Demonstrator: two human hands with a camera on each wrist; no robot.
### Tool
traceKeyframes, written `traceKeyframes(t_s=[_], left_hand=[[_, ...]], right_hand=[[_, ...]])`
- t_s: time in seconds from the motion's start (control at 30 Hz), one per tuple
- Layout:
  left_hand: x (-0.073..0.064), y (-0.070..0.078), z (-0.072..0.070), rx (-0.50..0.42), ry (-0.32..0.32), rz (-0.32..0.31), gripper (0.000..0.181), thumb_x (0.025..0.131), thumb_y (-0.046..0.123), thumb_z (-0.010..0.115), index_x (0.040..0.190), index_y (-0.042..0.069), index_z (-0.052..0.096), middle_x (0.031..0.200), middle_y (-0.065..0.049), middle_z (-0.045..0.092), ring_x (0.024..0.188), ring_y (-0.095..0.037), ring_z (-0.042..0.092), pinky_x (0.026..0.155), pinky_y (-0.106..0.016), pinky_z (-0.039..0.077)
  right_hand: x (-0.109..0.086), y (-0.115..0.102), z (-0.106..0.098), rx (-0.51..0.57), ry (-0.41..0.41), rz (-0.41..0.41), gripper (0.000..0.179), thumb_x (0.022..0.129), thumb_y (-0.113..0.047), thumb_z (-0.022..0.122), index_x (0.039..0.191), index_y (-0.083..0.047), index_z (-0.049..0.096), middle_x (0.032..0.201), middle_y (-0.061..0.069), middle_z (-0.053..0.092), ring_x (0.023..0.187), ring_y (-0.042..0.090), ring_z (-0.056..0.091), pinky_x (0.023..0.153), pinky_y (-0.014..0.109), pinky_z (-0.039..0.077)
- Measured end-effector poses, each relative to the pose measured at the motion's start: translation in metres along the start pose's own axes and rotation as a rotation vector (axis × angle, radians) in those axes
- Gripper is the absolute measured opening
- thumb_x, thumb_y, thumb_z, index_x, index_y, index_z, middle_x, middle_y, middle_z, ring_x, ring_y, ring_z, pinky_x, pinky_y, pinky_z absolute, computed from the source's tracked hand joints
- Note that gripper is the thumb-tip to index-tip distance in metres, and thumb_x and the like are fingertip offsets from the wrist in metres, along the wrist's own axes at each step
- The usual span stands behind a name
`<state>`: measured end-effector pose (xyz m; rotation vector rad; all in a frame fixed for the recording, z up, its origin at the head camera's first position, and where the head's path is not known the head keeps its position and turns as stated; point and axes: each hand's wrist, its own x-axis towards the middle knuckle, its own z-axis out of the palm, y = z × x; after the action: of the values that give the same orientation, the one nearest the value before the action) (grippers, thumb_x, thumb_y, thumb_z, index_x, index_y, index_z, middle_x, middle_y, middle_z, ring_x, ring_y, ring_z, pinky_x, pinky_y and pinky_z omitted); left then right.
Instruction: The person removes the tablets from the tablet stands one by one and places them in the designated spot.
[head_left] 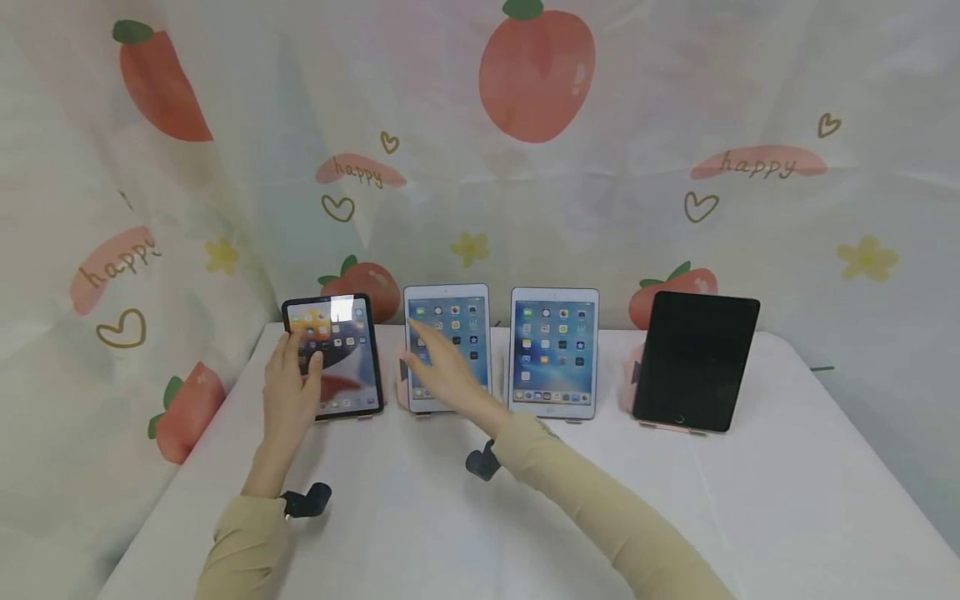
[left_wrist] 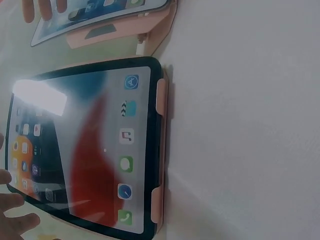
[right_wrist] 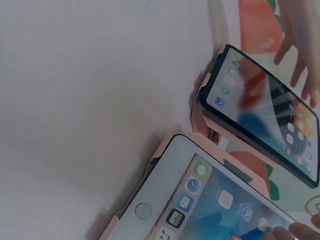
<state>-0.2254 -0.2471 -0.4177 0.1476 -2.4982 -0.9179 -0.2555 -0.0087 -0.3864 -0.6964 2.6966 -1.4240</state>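
A black-bordered tablet (head_left: 345,358) with a lit home screen leans on a pink stand at the far left. My left hand (head_left: 289,379) is at its left edge, fingers loosely extended; in the left wrist view those fingers (left_wrist: 11,202) overlap the edge of the screen. Beside it stands a white-bordered tablet (head_left: 459,312), also lit. My right hand (head_left: 448,371) reaches across the front of this one, fingers straight and pointing left, covering part of its icons. The right wrist view shows its fingertips (right_wrist: 296,232) over the screen's upper part. Neither hand holds anything.
Another lit white-bordered tablet (head_left: 553,350) stands right of centre, and a tablet with a dark screen (head_left: 697,362) at the right end. Pink stands (right_wrist: 240,172) prop them on a white-covered table (head_left: 420,533). Behind hangs a fruit-printed cloth (head_left: 450,200).
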Motion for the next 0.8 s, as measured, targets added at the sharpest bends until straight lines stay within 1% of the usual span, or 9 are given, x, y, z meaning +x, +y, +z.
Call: traceKeyframes(t_s=[0.1,0.27,0.37,0.5,0.63,0.73,0.8], left_hand=[[0.005,-0.002,-0.003,-0.021,0.009,-0.014,0.054,0.101,0.027,0.043,0.148,0.003,0.030,0.154,-0.025,0.026,0.140,-0.047,0.025,0.110,-0.067,0.023],[0.014,-0.009,-0.003,-0.056,0.033,-0.006,0.053,0.102,0.025,0.043,0.148,0.003,0.031,0.149,-0.026,0.033,0.137,-0.045,0.030,0.113,-0.060,0.024],[0.019,-0.012,-0.002,-0.071,0.048,-0.002,0.052,0.102,0.023,0.041,0.147,0.001,0.031,0.147,-0.028,0.035,0.137,-0.045,0.032,0.113,-0.059,0.025],[0.024,-0.014,-0.003,-0.103,0.087,-0.013,0.051,0.102,0.020,0.040,0.147,-0.002,0.031,0.144,-0.030,0.038,0.132,-0.045,0.038,0.108,-0.059,0.031],[0.030,-0.015,-0.004,-0.141,0.117,-0.038,0.048,0.102,0.018,0.039,0.146,-0.001,0.032,0.141,-0.028,0.041,0.124,-0.043,0.046,0.101,-0.058,0.041],[0.033,-0.015,-0.003,-0.174,0.124,-0.059,0.047,0.103,0.017,0.038,0.146,0.000,0.032,0.138,-0.027,0.043,0.122,-0.042,0.047,0.099,-0.056,0.044],[0.035,-0.016,-0.003,-0.192,0.132,-0.078,0.046,0.103,0.016,0.037,0.146,0.000,0.034,0.138,-0.027,0.043,0.121,-0.041,0.048,0.099,-0.055,0.043]], right_hand=[[0.006,-0.002,0.002,0.029,-0.007,0.008,0.056,0.100,-0.028,0.050,0.151,-0.019,0.030,0.157,0.006,0.032,0.145,0.028,0.030,0.117,0.049,0.028],[0.018,-0.005,0.008,0.055,-0.008,-0.014,0.056,0.099,-0.022,0.052,0.150,-0.016,0.032,0.154,0.007,0.037,0.139,0.026,0.040,0.114,0.045,0.035],[0.026,-0.008,0.012,0.076,0.004,-0.018,0.056,0.098,-0.019,0.053,0.150,-0.016,0.033,0.152,0.007,0.040,0.136,0.025,0.045,0.112,0.043,0.039],[0.037,-0.014,0.018,0.109,0.006,-0.017,0.056,0.097,-0.015,0.054,0.150,-0.016,0.033,0.151,0.007,0.042,0.134,0.024,0.047,0.108,0.040,0.043],[0.047,-0.018,0.024,0.133,0.007,-0.020,0.056,0.097,-0.012,0.054,0.149,-0.014,0.034,0.149,0.009,0.044,0.132,0.027,0.048,0.109,0.037,0.042],[0.053,-0.020,0.029,0.160,0.023,-0.001,0.055,0.097,-0.011,0.054,0.148,-0.013,0.034,0.145,0.012,0.047,0.129,0.029,0.050,0.108,0.036,0.044],[0.057,-0.020,0.032,0.178,0.037,0.023,0.055,0.096,-0.011,0.055,0.148,-0.013,0.034,0.142,0.013,0.049,0.127,0.029,0.052,0.105,0.035,0.046]])
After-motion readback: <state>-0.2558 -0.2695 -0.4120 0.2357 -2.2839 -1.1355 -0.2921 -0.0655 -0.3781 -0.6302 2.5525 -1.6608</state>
